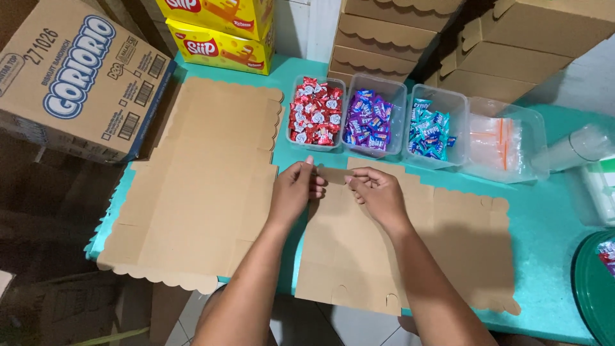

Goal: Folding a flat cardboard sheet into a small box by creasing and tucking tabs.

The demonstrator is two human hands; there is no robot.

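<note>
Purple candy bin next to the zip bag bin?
No: the purple bin sits between the red bin and blue bin.

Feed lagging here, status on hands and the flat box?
Both hands, left hand and right hand, pinching top flap of flat cardboard box blank. Candy tubs behind, clear of it.

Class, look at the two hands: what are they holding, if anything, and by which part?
Both the left hand and right hand pinch a small flap at the far edge of the flat cardboard box blank between their fingers.
</note>
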